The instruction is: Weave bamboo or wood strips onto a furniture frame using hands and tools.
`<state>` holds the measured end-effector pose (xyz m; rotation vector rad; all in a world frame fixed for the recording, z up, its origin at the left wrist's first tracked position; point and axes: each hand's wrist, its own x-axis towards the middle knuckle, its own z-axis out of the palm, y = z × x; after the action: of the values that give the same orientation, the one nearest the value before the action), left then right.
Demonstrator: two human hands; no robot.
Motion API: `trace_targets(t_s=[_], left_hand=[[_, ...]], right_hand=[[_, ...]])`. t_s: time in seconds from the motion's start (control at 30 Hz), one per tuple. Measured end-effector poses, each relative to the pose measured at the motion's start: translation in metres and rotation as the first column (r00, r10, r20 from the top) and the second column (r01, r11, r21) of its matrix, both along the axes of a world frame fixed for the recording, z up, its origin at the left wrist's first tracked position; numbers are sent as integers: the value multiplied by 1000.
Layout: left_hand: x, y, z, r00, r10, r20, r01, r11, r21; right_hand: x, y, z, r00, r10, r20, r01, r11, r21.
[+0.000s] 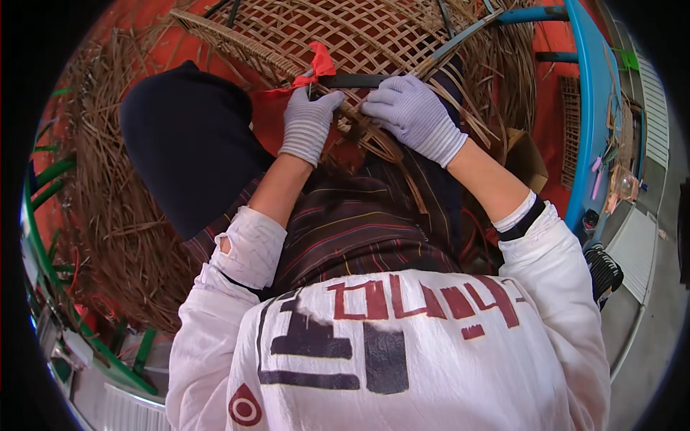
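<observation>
An open lattice of tan cane strips, part of a woven panel (345, 36), spreads out in front of me on a dark frame. Along its near edge, my left hand (309, 128) in a striped pale glove is closed, its thumb pointing inward; what it grips is hidden. A piece of red cloth (323, 61) sticks up just beyond those fingers, beside a thin metal part. My right hand (415, 118), gloved alike, curls its fingers over the cane strips (370, 136) bunched between both hands. Loose strip ends hang down toward my lap.
A heap of loose brown cane strips (122, 187) covers the red floor on the left. Dark navy cloth (187, 144) covers my left knee. A blue metal frame (591, 108) stands on the right, a green one (93, 345) at lower left. A cardboard box (527, 159) sits near my right forearm.
</observation>
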<state>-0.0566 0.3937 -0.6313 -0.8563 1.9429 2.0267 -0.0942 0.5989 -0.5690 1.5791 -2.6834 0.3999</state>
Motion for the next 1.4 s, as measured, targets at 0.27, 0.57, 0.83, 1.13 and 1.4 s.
trace_targets(t_s=[0.27, 0.57, 0.83, 1.13, 1.4], left_hand=[[0, -3, 10, 998, -29, 63, 26, 999, 47], [-2, 1, 27, 999, 40, -12, -38, 988, 148], [-11, 1, 56, 999, 50, -20, -43, 971, 236], [-41, -1, 86, 1000, -1, 7, -1, 968, 252], [-57, 13, 113, 999, 39, 8, -40, 966, 257]], right_hand=[[-24, -10, 14, 964, 6, 266, -39, 992, 122], [-16, -17, 26, 962, -143, 232, 124, 988, 95], [28, 34, 53, 823, -496, 278, 566, 753, -334], [86, 42, 44, 750, -608, 262, 659, 720, -217], [52, -6, 4, 549, -635, 543, 770, 638, -32]])
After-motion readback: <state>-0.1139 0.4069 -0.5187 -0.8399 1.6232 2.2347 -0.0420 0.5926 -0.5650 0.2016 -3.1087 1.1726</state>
